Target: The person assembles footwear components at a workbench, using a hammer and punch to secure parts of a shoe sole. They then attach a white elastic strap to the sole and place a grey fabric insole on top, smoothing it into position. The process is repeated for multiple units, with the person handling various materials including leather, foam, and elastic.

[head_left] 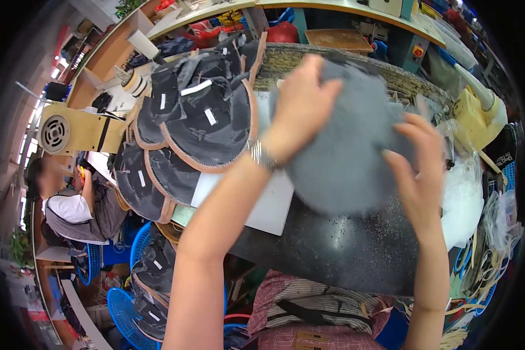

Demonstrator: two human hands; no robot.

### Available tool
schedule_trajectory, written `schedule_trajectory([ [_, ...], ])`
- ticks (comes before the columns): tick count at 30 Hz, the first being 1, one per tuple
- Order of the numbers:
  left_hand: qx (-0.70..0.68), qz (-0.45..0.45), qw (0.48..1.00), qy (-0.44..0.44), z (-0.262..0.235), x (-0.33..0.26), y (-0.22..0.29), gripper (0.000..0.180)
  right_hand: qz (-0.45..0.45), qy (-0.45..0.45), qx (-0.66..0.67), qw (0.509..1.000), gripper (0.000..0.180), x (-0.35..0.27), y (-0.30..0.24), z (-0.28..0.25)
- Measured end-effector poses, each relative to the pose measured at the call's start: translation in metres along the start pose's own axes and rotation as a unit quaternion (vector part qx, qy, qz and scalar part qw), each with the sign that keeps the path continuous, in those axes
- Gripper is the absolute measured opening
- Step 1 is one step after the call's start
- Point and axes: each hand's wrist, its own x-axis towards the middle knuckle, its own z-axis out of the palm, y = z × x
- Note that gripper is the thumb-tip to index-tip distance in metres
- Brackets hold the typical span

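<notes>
A grey, rounded fabric-like piece (pixel 344 140), blurred by motion, is held up over the dark tabletop (pixel 332 245). Closed at its upper left edge is my left hand (pixel 303 105), with a metal bracelet on the wrist; the fingertips are partly smeared. By the piece's right edge is my right hand (pixel 420 157), its thumb and fingers spread apart. Stacked to the left lie several black curved pieces (pixel 207 131) with tan stitched edging and white labels. A white sheet (pixel 268 204) lies partly under my left forearm.
A beige machine (pixel 70 131) stands at the left, near a seated person (pixel 79 204). Blue baskets (pixel 122 315) with more black pieces sit at the lower left. A yellowish device (pixel 478 116), clear plastic (pixel 464 198) and loose strips crowd the right. Shelving (pixel 344 11) runs behind.
</notes>
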Motion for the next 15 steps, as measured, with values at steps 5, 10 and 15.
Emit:
schedule_trajectory([
  [5, 0.306, -0.219, 0.921, 0.099, -0.065, 0.064, -0.092, 0.062, -0.042, -0.205, -0.067, 0.976, 0.04, -0.01, 0.059, 0.086],
  [10, 0.41, -0.142, 0.896, 0.096, -0.133, -0.022, -0.209, 0.045, -0.02, -0.163, 0.092, 0.982, 0.042, -0.028, 0.033, 0.05],
  [15, 0.158, -0.017, 0.963, 0.218, -0.169, -0.083, -0.08, 0.035, 0.014, -0.09, 0.049, 0.995, 0.036, -0.124, 0.044, -0.049],
])
